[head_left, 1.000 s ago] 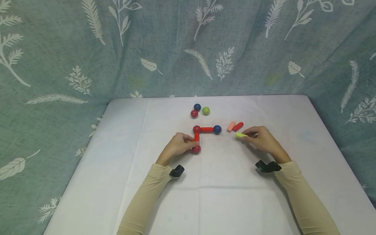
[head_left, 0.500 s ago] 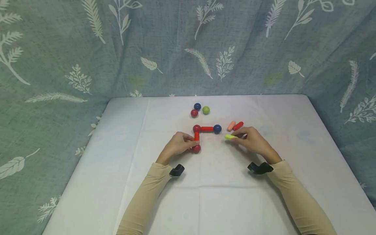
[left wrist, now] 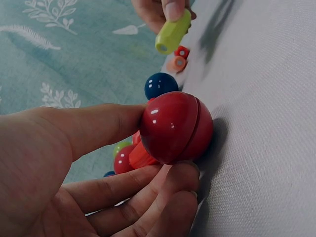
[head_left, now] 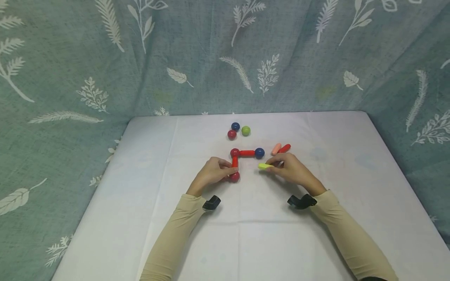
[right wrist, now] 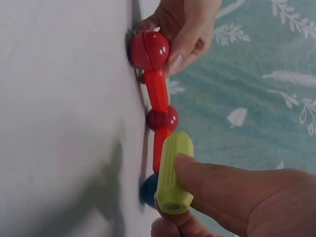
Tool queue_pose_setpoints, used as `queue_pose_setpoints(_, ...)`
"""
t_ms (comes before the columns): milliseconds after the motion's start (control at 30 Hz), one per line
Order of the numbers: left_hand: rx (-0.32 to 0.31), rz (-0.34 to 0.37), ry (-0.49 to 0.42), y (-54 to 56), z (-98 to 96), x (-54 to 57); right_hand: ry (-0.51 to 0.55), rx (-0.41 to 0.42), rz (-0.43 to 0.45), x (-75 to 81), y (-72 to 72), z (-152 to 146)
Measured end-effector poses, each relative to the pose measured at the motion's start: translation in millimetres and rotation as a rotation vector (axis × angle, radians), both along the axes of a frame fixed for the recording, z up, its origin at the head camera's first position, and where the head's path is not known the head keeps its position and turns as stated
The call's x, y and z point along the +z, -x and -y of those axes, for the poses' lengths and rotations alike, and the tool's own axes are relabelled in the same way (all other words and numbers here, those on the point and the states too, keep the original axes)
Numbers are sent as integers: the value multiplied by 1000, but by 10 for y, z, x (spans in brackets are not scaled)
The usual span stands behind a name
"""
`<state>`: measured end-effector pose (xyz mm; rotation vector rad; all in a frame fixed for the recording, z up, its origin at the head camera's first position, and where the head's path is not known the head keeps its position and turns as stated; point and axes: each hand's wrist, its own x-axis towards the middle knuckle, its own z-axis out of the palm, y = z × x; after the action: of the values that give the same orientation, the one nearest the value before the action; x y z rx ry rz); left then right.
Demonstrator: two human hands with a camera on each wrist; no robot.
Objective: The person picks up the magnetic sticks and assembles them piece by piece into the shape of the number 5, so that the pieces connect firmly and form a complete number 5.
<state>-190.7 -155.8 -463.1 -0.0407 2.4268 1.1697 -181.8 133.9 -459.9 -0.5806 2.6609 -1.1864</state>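
Observation:
My left hand (head_left: 215, 171) pinches the near end of an L-shaped assembly, around the near red ball (left wrist: 173, 128) and its rod. That ball joins a red rod (head_left: 234, 161) leading to a corner red ball (head_left: 234, 152). From the corner a second red rod (head_left: 247, 153) runs right to a blue ball (head_left: 259, 153). A yellow-green rod (right wrist: 175, 173) is pinched between thumb and fingers of my right hand (head_left: 291, 171). The rod is apart from the assembly, just nearer than the blue ball; a small grey disc shows in its end in the right wrist view.
Behind the assembly lie a loose blue ball (head_left: 235, 126), a loose red ball (head_left: 232, 134) and a green ball (head_left: 245, 130). A pink rod (head_left: 276, 149) and a loose red rod (head_left: 284, 148) lie just beyond my right hand. A leaf-patterned cloth (head_left: 197, 58) hangs behind the white table (head_left: 267, 249).
My right hand has moved left with the yellow-green rod, from beside the loose rods to near the blue ball's front. The left hand and the assembly have stayed in place.

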Motion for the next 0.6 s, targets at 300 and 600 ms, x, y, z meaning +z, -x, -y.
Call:
queue_pose_setpoints(300, 4, 0, 1, -8, 0, 16, 11, 27, 3, 31, -11, 150)
queue_pose_setpoints(600, -1, -6, 10, -9, -9, 9, -25, 42, 20, -20, -40, 273)
